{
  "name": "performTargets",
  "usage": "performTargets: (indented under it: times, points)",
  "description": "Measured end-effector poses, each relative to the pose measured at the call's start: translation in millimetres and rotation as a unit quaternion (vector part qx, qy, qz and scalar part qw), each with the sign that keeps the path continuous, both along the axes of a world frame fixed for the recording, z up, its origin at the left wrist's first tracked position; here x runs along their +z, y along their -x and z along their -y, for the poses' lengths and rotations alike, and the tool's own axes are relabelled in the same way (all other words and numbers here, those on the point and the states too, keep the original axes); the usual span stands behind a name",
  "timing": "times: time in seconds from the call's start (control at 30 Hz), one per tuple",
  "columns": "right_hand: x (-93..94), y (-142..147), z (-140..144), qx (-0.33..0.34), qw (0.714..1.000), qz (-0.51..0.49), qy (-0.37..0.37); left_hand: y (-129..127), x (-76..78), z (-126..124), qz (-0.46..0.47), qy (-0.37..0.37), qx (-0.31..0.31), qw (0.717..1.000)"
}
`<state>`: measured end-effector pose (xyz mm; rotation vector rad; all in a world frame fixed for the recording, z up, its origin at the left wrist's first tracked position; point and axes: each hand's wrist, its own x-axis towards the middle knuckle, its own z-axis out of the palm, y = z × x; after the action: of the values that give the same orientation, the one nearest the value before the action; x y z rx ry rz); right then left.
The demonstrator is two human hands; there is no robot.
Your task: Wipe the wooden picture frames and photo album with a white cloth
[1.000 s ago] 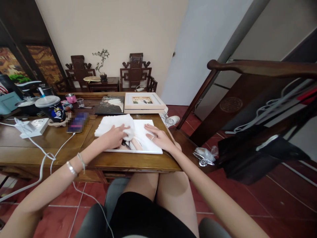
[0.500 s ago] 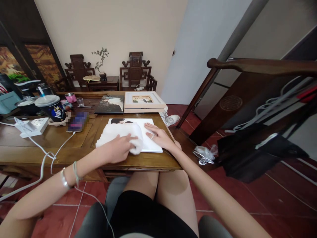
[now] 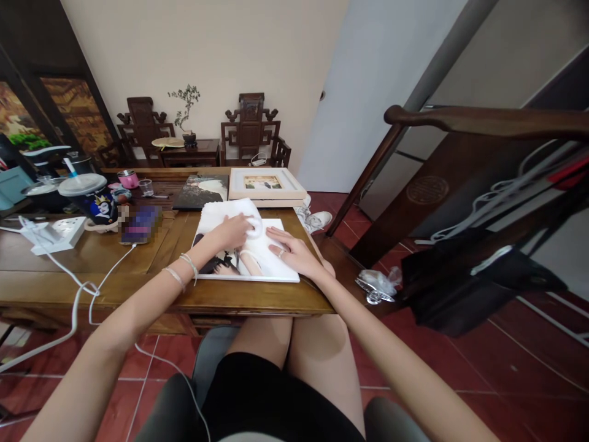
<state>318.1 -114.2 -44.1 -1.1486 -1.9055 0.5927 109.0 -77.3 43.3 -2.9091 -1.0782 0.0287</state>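
Note:
A white photo panel (image 3: 288, 274) with a printed picture lies flat near the front edge of the wooden table. My left hand (image 3: 235, 232) grips a fluffy white cloth (image 3: 225, 212) and presses it on the panel's upper part. The cloth spreads past the panel's far edge and covers part of the picture; dark hair and pale shapes show below it. My right hand (image 3: 294, 253), with a ring on one finger, lies flat on the panel's right side, fingers stretched out and holding nothing.
Behind the panel lie a dark photo panel (image 3: 202, 191) and a white framed picture (image 3: 267, 183). To the left are a phone (image 3: 139, 224) on a cable, a lidded cup (image 3: 94, 199) and a white power strip (image 3: 62, 233). A wooden chair (image 3: 442, 178) stands at right.
My left hand has moved the cloth away from me, from the panel's lower part to its upper part, uncovering the lower picture. My right hand stays in place.

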Motion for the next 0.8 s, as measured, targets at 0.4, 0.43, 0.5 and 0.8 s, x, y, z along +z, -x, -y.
performTargets:
  times: [0.4, 0.43, 0.5, 0.8]
  points:
    - [2.9, 1.1, 1.3, -0.004, 1.0, 0.004, -0.004, 35.1, 10.5, 150.2, -0.103, 0.043, -0.036, 0.993]
    - [3.0, 1.1, 1.4, -0.005, 1.0, 0.003, -0.004, 36.0, 10.9, 150.5, -0.101, 0.043, -0.039, 0.993]
    - [3.0, 1.3, 1.6, -0.007, 1.0, 0.001, -0.002, 34.5, 12.2, 140.9, -0.088, 0.05, -0.043, 0.994]
    - [2.8, -0.2, 1.7, 0.001, 1.0, 0.01, -0.012, 1.0, 2.1, 24.5, -0.048, 0.029, 0.004, 0.998]
